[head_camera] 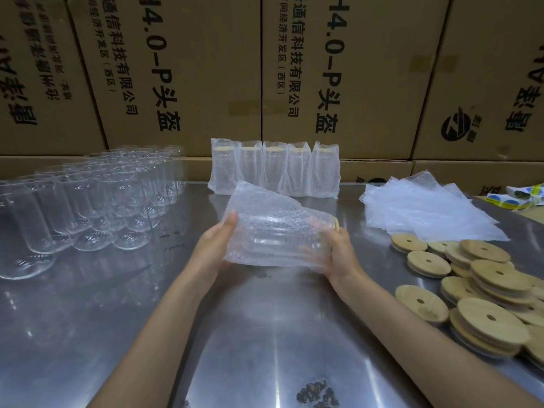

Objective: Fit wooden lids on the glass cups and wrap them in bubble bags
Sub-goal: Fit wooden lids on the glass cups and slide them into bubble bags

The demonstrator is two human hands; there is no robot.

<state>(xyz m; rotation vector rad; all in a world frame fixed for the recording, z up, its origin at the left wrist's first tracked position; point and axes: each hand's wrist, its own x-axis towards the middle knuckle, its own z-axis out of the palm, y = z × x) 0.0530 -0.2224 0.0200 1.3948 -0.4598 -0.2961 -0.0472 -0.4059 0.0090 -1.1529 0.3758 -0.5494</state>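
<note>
Tabletop: bare steel sheet nearest me, glare streaks across it and a dark reflected patch at its near edge.
Forearms: both reach forward over the tabletop and converge at the centre.
Left hand: my grip closes on the left end of the bubble bag, thumb on top, the other fingers hidden beneath it.
Right hand: my grip curls round the right end of the bag, fingers seen through the film.
Bubble bag: held above the tabletop between both hands, lying roughly sideways, its loose upper flap raised toward the far side.
Glass cup: inside the held bag, on its side, visible only faintly through the bubbles.
Wooden lid: pale rim showing at the cup's right end, just beside my right thumb.
Loose lids: round wooden discs with centre holes, heaped and overlapping at my near right.
Spare bags: flat fanned stack beyond the loose lids, touching the farthest of them.
Empty cups: clear glasses in rows at my left, apparently mouth down, though that is hard to tell.
Wrapped cups: five bagged cups upright in a row beyond my hands.
Sticker sheets: blue and yellow, at the far right edge.
Cartons: printed cardboard boxes stacked as a wall behind everything.
</note>
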